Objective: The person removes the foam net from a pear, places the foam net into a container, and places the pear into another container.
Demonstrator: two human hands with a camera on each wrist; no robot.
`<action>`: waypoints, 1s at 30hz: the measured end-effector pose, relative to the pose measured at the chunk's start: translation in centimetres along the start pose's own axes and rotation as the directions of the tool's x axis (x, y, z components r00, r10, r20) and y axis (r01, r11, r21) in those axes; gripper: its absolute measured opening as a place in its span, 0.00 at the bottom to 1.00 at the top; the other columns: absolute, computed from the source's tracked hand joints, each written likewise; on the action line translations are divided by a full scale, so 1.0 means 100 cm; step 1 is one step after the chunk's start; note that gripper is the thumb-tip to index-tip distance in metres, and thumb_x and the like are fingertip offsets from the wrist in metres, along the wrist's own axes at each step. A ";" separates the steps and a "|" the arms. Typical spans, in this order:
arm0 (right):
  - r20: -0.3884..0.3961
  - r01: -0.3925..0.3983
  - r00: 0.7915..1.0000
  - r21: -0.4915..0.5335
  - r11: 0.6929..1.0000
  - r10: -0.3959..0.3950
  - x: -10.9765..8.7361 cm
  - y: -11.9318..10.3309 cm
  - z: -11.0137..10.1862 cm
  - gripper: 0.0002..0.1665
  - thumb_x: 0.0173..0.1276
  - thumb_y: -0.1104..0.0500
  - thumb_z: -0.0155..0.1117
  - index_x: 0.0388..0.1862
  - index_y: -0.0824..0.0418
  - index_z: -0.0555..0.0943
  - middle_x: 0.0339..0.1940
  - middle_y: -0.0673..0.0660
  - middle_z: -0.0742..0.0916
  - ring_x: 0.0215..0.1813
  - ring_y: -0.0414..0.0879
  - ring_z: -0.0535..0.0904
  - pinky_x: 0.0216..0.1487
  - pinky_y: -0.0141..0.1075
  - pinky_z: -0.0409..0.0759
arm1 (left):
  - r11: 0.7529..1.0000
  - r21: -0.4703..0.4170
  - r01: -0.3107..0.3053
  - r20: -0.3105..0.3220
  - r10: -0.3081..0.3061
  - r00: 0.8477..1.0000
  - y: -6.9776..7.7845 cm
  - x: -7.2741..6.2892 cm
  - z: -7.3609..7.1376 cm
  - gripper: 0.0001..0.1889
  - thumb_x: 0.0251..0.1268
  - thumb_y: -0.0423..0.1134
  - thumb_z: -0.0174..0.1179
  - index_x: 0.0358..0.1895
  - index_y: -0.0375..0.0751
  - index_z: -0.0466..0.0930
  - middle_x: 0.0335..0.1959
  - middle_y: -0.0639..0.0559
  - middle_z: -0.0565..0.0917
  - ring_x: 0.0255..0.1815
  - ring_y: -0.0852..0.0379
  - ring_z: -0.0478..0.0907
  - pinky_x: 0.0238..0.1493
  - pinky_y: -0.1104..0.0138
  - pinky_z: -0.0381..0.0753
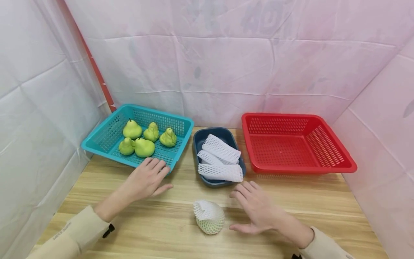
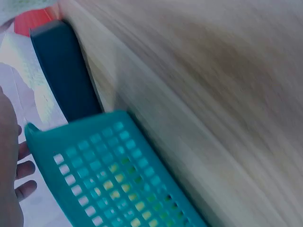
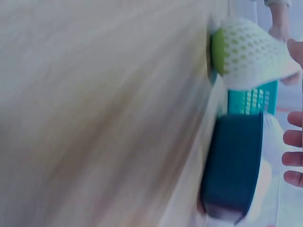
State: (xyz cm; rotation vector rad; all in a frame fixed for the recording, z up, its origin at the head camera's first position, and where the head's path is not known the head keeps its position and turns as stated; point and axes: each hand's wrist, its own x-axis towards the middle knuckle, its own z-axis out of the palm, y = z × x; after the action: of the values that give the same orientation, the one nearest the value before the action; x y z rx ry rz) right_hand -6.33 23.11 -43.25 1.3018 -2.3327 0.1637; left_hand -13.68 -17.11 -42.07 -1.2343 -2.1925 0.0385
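My left hand point(image 1: 147, 180) hovers at the front right edge of the teal basket point(image 1: 106, 155), fingers spread and holding nothing. Several green pears point(image 1: 144, 147) lie inside that basket. On the table in front of me stands one pear in a white foam net point(image 1: 209, 217), also seen from the side in the right wrist view. My right hand point(image 1: 255, 208) is just right of the netted pear, relaxed and apart from it, thumb toward the pear. Beyond it, a dark blue tray point(image 1: 196, 153) holds several white foam net sleeves point(image 1: 221, 148).
A red basket point(image 1: 299, 169) with nothing in it stands at the back right. White and pinkish cloth point(image 1: 220, 68) hangs behind and along both sides of the wooden table point(image 1: 168, 233). The tray sits between the two baskets.
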 end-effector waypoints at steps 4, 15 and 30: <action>0.003 -0.057 0.998 -0.039 0.998 0.057 -0.011 0.014 -0.010 0.48 0.47 0.22 0.72 0.50 0.59 0.80 0.45 0.52 0.83 0.46 0.46 0.77 0.48 0.40 0.75 | 0.998 -0.043 -0.044 -0.010 0.044 0.999 0.013 0.003 -0.002 0.40 0.83 0.69 0.26 0.49 0.38 0.81 0.41 0.46 0.82 0.44 0.48 0.79 0.49 0.57 0.80; -0.064 -0.218 0.976 -0.256 0.942 0.208 -0.037 0.064 -0.028 0.46 0.81 0.28 0.36 0.53 0.69 0.79 0.45 0.65 0.83 0.44 0.59 0.80 0.44 0.50 0.78 | 0.969 -0.248 0.006 0.126 0.027 0.992 0.060 0.012 -0.002 0.47 0.51 0.76 0.68 0.61 0.38 0.79 0.51 0.49 0.83 0.52 0.53 0.79 0.54 0.61 0.79; -0.109 -0.291 0.957 -0.336 0.896 0.270 -0.063 0.104 -0.020 0.35 0.87 0.43 0.36 0.49 0.73 0.78 0.43 0.69 0.82 0.40 0.65 0.79 0.38 0.52 0.75 | 0.939 -0.328 0.105 0.297 -0.003 0.955 0.095 0.024 0.013 0.58 0.47 0.86 0.62 0.70 0.40 0.74 0.59 0.50 0.82 0.59 0.54 0.79 0.63 0.57 0.79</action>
State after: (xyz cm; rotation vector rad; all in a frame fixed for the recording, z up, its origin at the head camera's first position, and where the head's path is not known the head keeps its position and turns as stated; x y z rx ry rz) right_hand -11.44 34.31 -43.14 0.7757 -2.3525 -0.1183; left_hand -8.02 -9.57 -44.92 -1.4289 -2.5703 -0.2026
